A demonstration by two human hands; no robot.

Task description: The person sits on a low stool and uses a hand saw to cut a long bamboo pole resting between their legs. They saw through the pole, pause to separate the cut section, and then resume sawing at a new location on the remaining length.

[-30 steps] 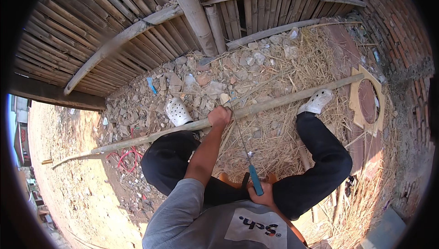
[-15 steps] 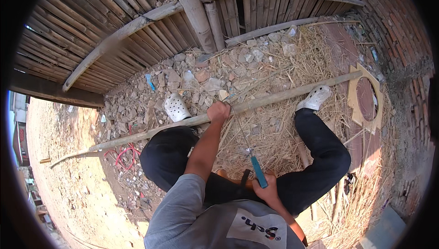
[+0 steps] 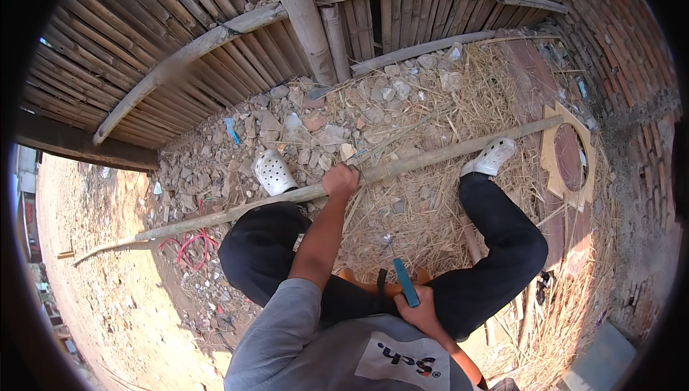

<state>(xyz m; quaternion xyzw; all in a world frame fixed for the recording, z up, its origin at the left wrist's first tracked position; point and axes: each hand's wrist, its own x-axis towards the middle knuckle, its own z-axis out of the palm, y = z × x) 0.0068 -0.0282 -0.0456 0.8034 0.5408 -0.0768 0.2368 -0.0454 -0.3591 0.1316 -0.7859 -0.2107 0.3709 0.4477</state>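
Note:
A long pole [image 3: 420, 162], like bamboo, lies slantwise across the ground in front of me, passing beside both feet. My left hand [image 3: 341, 180] is closed around it near its middle, pressing from above. Low in front of my body, my right hand [image 3: 420, 308] is closed on a hand saw by its teal handle [image 3: 405, 283]. Its thin blade is seen nearly edge-on and blurred, pointing up toward the pole just right of my left hand. Whether the blade touches the pole, I cannot tell.
Rubble [image 3: 273, 122] and dry straw [image 3: 481, 86] cover the ground. A bamboo-slat wall [image 3: 201, 82] rises ahead, a brick wall [image 3: 631, 68] at right. A cut board with a round hole [image 3: 551, 165] lies by the pole's right end. Red hose or cord [image 3: 192, 251] lies at left.
My right hand and the saw handle have drawn back a little toward my body. My left hand keeps its hold on the pole. The whole view has shifted slightly.

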